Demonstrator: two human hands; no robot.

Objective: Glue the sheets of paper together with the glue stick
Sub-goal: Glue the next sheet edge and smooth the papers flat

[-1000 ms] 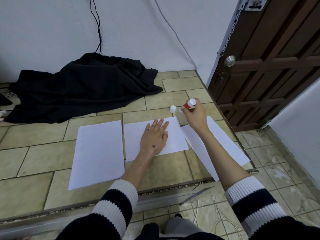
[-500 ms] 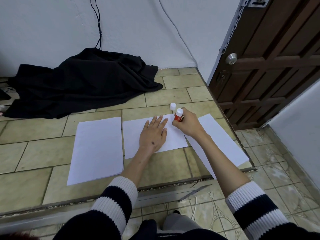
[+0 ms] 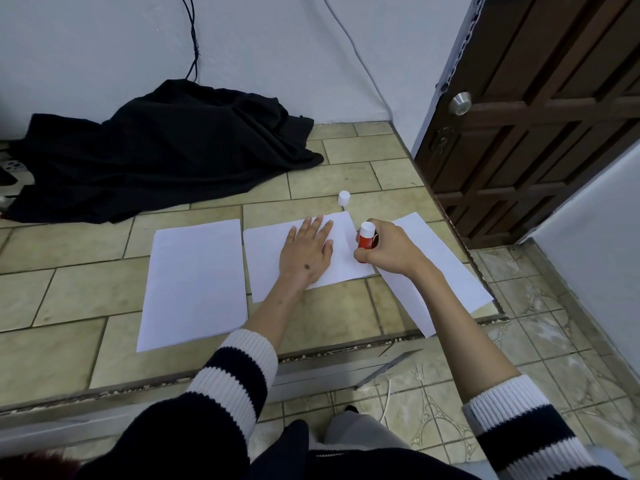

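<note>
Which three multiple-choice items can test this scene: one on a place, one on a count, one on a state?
1. Where does the white cap stand?
A. on the tiles beyond the middle sheet
B. on the black cloth
C. on the left sheet

2. How many paper sheets lie on the tiled surface?
A. two
B. three
C. five

3. What does the left hand do?
A. grips the cap
B. lies flat on the middle sheet
C. lifts a sheet

Key: 1 A, the cap stands on a tile past the sheet's far edge; 2 B, three sheets show; 3 B, fingers lie spread on paper.

- Our right hand (image 3: 388,249) is covering the glue stick's (image 3: 365,238) lower end, so we are not seeing its tip.
- Our left hand (image 3: 306,252) is hiding part of the middle sheet (image 3: 266,261).
</note>
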